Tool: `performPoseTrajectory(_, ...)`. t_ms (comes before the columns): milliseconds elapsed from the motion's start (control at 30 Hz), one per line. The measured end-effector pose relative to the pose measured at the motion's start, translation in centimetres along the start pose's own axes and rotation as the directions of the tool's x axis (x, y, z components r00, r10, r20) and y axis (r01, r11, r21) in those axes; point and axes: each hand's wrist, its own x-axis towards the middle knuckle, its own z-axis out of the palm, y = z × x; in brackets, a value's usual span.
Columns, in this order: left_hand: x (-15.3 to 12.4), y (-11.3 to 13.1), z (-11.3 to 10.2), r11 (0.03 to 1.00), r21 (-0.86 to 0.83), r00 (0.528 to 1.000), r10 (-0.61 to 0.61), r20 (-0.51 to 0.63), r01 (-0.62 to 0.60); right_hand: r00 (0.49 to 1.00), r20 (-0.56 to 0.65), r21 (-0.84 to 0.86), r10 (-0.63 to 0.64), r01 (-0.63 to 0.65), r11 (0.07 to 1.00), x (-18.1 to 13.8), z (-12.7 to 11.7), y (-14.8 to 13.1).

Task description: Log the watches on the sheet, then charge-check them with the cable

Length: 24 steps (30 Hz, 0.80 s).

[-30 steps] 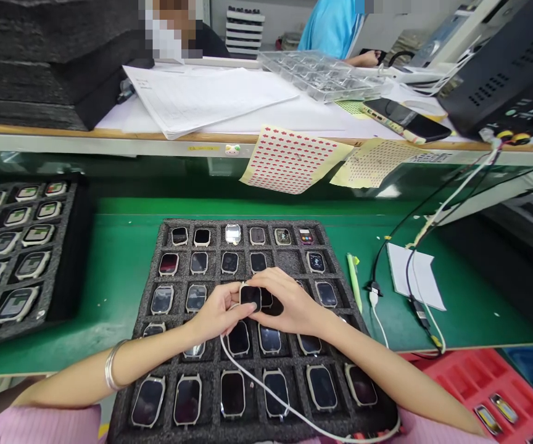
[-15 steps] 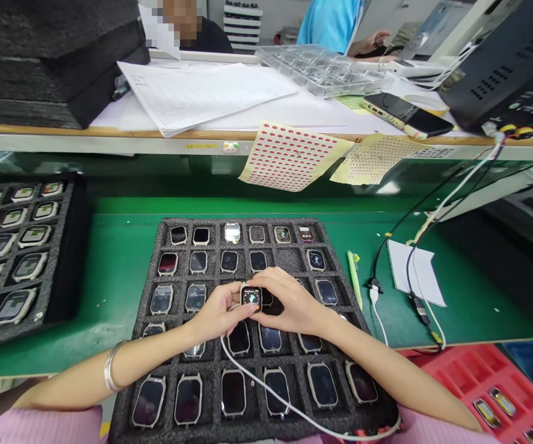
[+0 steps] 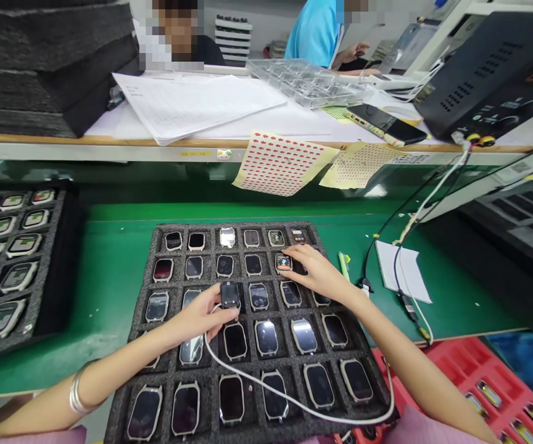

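Observation:
A black foam tray (image 3: pixel 236 226) on the green mat holds several rows of smartwatches. My left hand (image 3: pixel 199 316) pinches a dark-screened watch (image 3: pixel 230 295) over the third row, at the end of a white cable (image 3: pixel 266 386) that loops across the tray's front. My right hand (image 3: pixel 316 271) reaches to the second row, its fingertips on a watch with a lit screen (image 3: pixel 284 263) that sits in a slot there. A silver bangle (image 3: pixel 78 390) is on my left wrist.
A second foam tray of watches (image 3: pixel 58 259) lies at the left. Right of the main tray are a green pen (image 3: pixel 343 263), white paper (image 3: pixel 398 268), cables and a red tray (image 3: pixel 456 370). Sticker sheets (image 3: pixel 280 163) hang from the raised shelf; two people sit behind it.
Both hands held one watch together; its screen lit up. My right hand has carried the lit watch up-right to the second row, while my left hand stays low on a dark watch with the cable.

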Motion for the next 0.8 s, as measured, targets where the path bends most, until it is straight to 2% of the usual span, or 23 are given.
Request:
performPoseTrajectory(100,0.2,-0.4,-0.3,0.998,-0.054,1.0,0.026,0.003,-0.025,1.0,0.018,-0.099,-0.026,0.028,0.995,0.4,-0.1,-1.6)
performPoseTrajectory(167,0.5,-0.7,-0.2,0.997,-0.073,0.999,0.037,0.007,-0.036,0.993,0.076,-0.147,-0.085,0.095,0.985,1.5,-0.1,-3.0)
performPoseTrajectory(267,0.7,-0.9,-0.1,0.995,-0.089,0.999,0.05,0.004,-0.05,0.971,0.174,-0.134,-0.162,0.186,0.973,3.9,0.8,-4.1)
performPoseTrajectory(333,0.7,-0.8,-0.1,0.993,-0.101,0.998,0.057,0.009,-0.056,0.966,0.19,-0.127,-0.175,0.201,0.971,5.2,1.6,-4.1)
performPoseTrajectory(433,0.6,-0.7,-0.3,0.991,-0.116,0.998,0.063,0.018,-0.06,0.971,0.159,-0.117,-0.177,0.196,0.973,6.0,2.1,-3.8)
performPoseTrajectory(533,0.5,-0.7,-0.5,0.99,-0.129,0.998,0.058,0.022,-0.055,0.983,0.09,-0.092,-0.161,0.169,0.981,5.3,1.5,-4.4)
performPoseTrajectory(633,0.6,-0.8,-0.6,0.991,-0.116,0.998,0.062,0.01,-0.06,0.984,0.005,0.066,-0.176,0.175,0.982,4.2,1.0,-6.4)
performPoseTrajectory(700,0.7,-0.8,-0.6,0.992,-0.104,0.997,0.071,-0.01,-0.072,0.971,0.011,0.163,-0.239,0.234,0.958,3.5,1.3,-7.9)
performPoseTrajectory(800,0.7,-0.9,-0.4,0.992,-0.091,0.995,0.086,-0.046,-0.09,0.947,0.061,0.145,-0.314,0.303,0.942,3.3,2.4,-9.3)
